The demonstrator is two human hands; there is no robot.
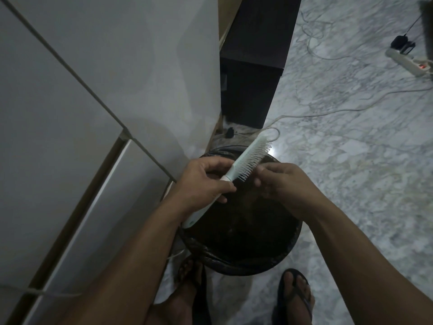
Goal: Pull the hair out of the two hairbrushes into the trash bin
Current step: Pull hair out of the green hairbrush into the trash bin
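Head view only. We see one hairbrush [243, 163], pale mint, held in the air directly over the trash bin [276, 261] — the second brush is nowhere in frame. The bin is a round dark one lined with a dark bag, standing on the marble floor [351, 160] just beside the grey cabinet [93, 90]; the brush head reaches past the bin's far rim, the handle end hangs above its near-left rim.

Handling, as we judge it: light rigid plastic, smooth handle that could twist under a sideways tug, so the neck and handle are the place to clamp. The bristles look springy, and hair is soft and tangly — best pinched low at the bristle roots and drawn along the rows. Any hair on it is too fine and dark to make out here.

Left hand [206, 181]: closed around the brush at the neck, thumb across the top, fingers wrapped underneath, wrist cocked so the bristles face right. Forearm comes in from lower left.

Right hand [278, 184]: fingers bunched narrow against the bristle side at the lower rows, fingertips [260, 171] touching the bristles, a pinching pose. Whether it actually holds hair we cannot tell. Forearm enters from lower right, and both hands sit above the bin opening.
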